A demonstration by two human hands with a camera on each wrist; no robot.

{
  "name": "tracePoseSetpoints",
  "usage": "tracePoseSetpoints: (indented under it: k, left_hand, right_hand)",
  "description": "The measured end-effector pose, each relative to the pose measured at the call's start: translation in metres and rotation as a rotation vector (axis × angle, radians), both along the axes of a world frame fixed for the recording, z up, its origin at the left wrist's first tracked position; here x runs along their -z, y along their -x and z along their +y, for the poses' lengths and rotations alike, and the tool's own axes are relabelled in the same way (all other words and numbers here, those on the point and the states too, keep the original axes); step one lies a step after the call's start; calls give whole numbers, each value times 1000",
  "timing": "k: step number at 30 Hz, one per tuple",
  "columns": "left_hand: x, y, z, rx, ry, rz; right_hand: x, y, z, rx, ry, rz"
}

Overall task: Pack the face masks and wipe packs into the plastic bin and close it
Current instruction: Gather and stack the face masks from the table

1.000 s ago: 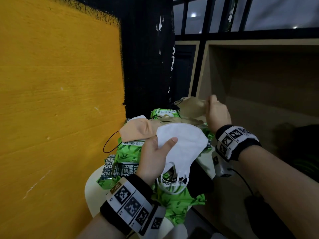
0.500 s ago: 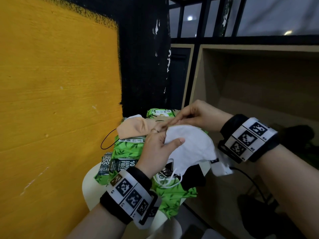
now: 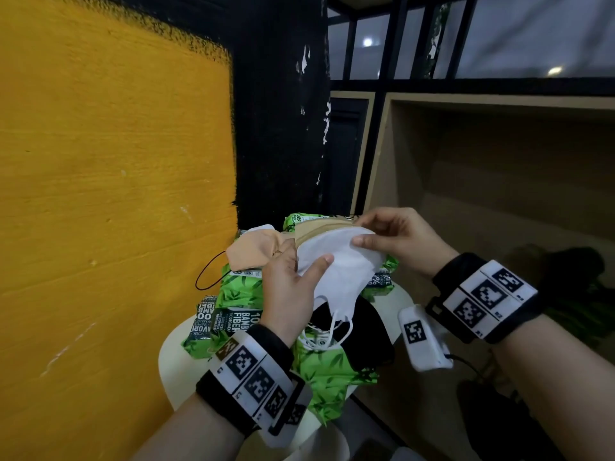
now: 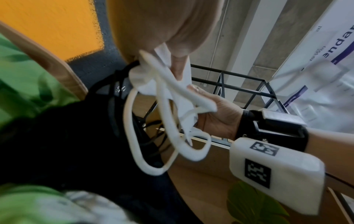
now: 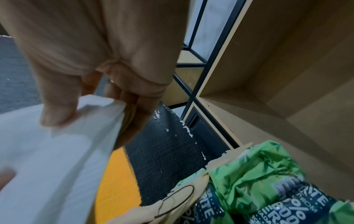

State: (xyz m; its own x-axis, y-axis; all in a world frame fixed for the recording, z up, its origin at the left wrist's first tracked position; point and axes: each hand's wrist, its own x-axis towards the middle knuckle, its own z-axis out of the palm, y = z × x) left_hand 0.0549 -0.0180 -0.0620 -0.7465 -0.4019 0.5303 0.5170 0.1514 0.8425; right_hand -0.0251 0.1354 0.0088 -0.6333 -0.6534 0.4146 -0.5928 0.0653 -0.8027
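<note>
A white face mask [image 3: 342,264] is held above the pile by both hands. My left hand [image 3: 293,287] grips its left side, thumb on top. My right hand [image 3: 396,237] pinches its upper right edge, with a tan mask [image 3: 319,229] stacked right behind it. The right wrist view shows the thumb [image 5: 57,109] pressing the white mask [image 5: 57,151]. White ear loops [image 4: 166,121] dangle below. A peach mask [image 3: 253,251] and a black mask [image 3: 359,334] lie on several green wipe packs [image 3: 243,291].
The pile sits on a small round cream table [image 3: 173,351]. A yellow wall [image 3: 116,194] stands close on the left, a black pillar [image 3: 279,128] behind. An open wooden shelf cubby [image 3: 499,178] is at the right, with dark objects [image 3: 572,277] low beside it.
My right hand has carried the tan mask from the back of the pile to the white mask and now pinches the white mask's edge. The left hand has kept its hold.
</note>
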Motion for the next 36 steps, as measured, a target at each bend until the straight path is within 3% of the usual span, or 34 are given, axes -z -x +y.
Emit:
tracePoseSetpoints:
  k: [7,11,15,18,21,25,29,36]
  left_hand:
    - [-2,-4,3,-2,-76,4]
    - [-2,-2,0,16,-116,-90]
    - [-3,-2,-6,-85,-47,-123]
    - [6,3,-10,-128,-50,-109]
    - [8,6,-11,-110,-70,-118]
    - [13,12,-15,-90,-105,-146]
    - [16,14,-16,-49,-135,-138]
    - [15,11,-14,-7,-159,-139]
  right_hand:
    - [7,-5,-13,58,18,2]
    - [10,-4,-19,114,92,24]
    - [6,14,-17,212,75,29]
    - [8,47,-8,412,-69,75]
    - [18,75,1,581,-370,101]
    - [38,97,0,619,-772,263]
    - [49,104,-7,581,-881,270]
    - [47,113,-20,675,-1050,391]
